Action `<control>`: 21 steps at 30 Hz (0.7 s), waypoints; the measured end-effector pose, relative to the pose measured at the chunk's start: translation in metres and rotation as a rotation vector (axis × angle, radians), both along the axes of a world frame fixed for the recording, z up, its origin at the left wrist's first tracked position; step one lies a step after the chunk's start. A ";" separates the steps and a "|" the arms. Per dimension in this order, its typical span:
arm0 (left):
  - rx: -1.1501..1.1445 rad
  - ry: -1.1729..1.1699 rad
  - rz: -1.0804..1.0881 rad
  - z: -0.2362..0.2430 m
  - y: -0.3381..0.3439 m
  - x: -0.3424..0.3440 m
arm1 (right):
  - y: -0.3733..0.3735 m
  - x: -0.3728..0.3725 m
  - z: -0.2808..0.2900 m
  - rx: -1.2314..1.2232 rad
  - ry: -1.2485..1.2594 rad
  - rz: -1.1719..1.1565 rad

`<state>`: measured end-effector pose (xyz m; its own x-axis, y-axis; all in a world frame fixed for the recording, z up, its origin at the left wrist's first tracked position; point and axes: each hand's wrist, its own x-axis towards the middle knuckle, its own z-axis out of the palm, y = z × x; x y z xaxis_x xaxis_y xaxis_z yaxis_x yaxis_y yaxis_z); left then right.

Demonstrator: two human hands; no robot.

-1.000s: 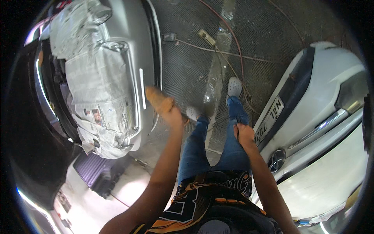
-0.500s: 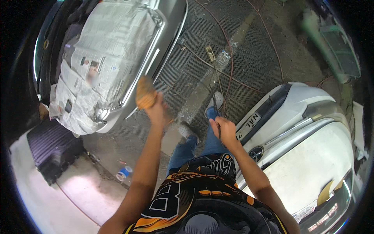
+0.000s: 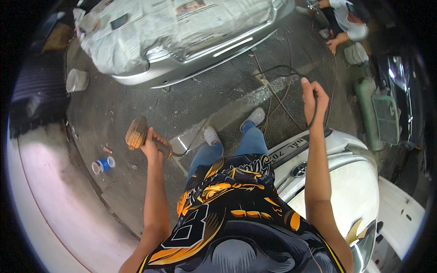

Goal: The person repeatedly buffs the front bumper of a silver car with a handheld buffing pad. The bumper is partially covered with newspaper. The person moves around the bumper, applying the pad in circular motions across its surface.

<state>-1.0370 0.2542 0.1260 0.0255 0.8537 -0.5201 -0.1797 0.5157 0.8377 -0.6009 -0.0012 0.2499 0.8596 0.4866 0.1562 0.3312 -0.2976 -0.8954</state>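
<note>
Orange-brown power tool point(image 3: 136, 133) in left grip point(image 3: 154, 143), above the floor point(image 3: 214, 102).
Left grip closed round its body, bulky end sticking out left; right grip point(image 3: 315, 101) closed on black cable point(image 3: 278, 67), well apart.

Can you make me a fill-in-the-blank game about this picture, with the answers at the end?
1. The person's right hand grips a thin black cable, and the chunky, worn orange-brown tool is in the ____ hand.
2. Sheets of printed ____ are spread over the shiny silver car.
3. Above the pale grey clogs with little holes, the person wears ____ denim jeans.

Missing words: left; newspaper; blue.
</note>
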 end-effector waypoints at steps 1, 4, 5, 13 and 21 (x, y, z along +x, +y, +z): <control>-0.020 -0.057 0.040 -0.004 0.002 -0.008 | 0.006 -0.004 0.008 0.048 0.047 0.003; -0.061 -0.174 0.113 -0.014 0.000 -0.014 | 0.027 -0.023 0.014 0.094 0.095 0.082; -0.090 -0.194 0.083 -0.016 -0.003 -0.010 | 0.036 -0.030 0.012 0.090 0.084 0.123; -0.008 -0.241 -0.375 -0.023 -0.029 0.027 | 0.107 -0.114 -0.056 0.007 0.169 0.362; 0.144 0.045 -0.030 -0.018 0.020 -0.073 | 0.139 -0.129 -0.050 -0.041 0.189 0.485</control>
<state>-1.1099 0.2742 0.1080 0.0317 0.9189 -0.3933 -0.1271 0.3940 0.9103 -0.7300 0.1375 0.2004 0.5451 0.8383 -0.0076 0.2732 -0.1863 -0.9437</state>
